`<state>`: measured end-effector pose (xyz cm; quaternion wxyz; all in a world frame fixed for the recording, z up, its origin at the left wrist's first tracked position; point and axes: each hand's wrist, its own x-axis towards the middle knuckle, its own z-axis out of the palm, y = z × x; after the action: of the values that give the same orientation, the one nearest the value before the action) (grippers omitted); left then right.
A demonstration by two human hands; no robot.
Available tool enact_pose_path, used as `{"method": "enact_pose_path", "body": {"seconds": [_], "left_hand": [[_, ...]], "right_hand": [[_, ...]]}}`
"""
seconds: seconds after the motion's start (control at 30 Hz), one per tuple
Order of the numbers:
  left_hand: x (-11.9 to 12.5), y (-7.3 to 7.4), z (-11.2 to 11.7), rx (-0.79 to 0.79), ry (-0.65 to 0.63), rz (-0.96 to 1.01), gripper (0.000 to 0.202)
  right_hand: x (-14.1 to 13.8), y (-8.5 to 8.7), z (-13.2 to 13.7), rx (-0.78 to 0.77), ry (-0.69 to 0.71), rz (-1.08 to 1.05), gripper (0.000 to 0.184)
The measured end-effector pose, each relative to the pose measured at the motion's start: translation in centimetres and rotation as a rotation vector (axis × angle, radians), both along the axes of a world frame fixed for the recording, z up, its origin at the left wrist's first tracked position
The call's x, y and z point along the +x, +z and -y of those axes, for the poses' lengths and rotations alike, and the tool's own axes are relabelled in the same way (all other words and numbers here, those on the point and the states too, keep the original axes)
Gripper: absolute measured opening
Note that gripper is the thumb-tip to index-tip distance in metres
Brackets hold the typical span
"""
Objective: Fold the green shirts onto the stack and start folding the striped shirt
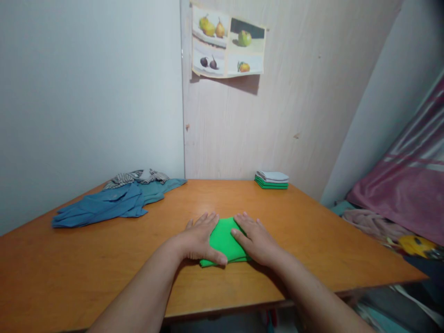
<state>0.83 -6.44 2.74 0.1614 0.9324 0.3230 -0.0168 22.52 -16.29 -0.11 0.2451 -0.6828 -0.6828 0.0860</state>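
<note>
A folded bright green cloth lies on the wooden table near its front edge. My left hand rests flat on the cloth's left side, fingers stretched out, thumb along the front. My right hand lies flat on the cloth's right side, fingers also extended. Both palms press down on the cloth and neither hand grips anything.
A heap of blue, teal and striped garments lies at the table's back left. A small stack of folded cloths, grey over green, sits at the back by the wall. A fruit poster hangs above. Bedding lies beyond the right edge.
</note>
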Motion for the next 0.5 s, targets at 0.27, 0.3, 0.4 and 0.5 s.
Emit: {"method": "enact_pose_path", "body": {"seconds": [0.27,0.3,0.4,0.5], "left_hand": [[-0.1,0.7,0.0,-0.006,0.010,-0.029,0.139],[-0.1,0.8,0.0,0.003,0.013,-0.031,0.139],[0.2,1.6,0.5,0.059,0.003,-0.018,0.134],[1.1,2.6,1.7,0.124,-0.047,0.025,0.124]], "right_hand": [[4.0,-0.8,2.9,0.313,-0.165,-0.351,0.046],[4.2,-0.8,3.4,0.301,-0.162,-0.344,0.043],[4.9,-1.0,5.0,0.251,-0.168,-0.290,0.036],[5.2,-1.4,6.1,0.224,-0.180,-0.243,0.026]]}}
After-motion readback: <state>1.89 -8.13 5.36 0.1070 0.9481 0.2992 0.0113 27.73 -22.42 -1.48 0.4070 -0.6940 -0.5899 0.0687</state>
